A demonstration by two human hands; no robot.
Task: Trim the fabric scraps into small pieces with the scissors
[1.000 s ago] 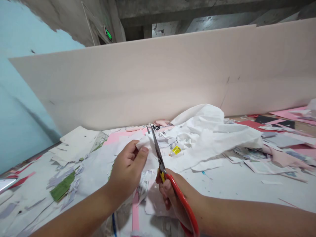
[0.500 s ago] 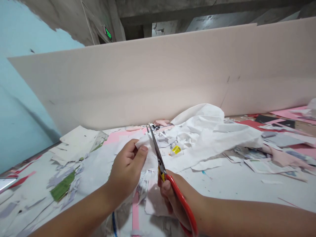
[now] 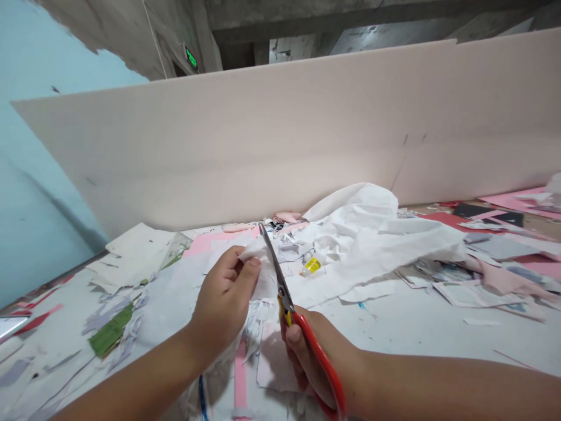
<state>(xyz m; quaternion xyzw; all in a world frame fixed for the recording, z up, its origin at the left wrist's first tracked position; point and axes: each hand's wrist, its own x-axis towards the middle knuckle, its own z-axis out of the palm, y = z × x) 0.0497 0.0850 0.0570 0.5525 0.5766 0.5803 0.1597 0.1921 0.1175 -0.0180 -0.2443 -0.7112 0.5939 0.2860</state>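
Observation:
My left hand point(image 3: 230, 292) pinches a piece of white paper point(image 3: 264, 280) between thumb and fingers. Red-handled scissors point(image 3: 319, 354) are gripped in my right hand point(image 3: 311, 351), with their blades pointing away from me, closed together along the right side of the paper. A bit of yellow shows near the pivot. Beyond the blades lies a small clear bottle with a yellow label point(image 3: 312, 266), among white scraps. Part of the paper is hidden behind my left fingers.
Crumpled white sheeting point(image 3: 372, 234) spreads behind and to the right. Paper scraps cover much of the table, with a green piece point(image 3: 110, 332) at left and pink strips point(image 3: 241, 374) in front. A pale upright board point(image 3: 280, 146) closes off the back.
The scissor blades have closed together, and the handles have drawn slightly inward and left. My left hand keeps nearly the same place on the paper.

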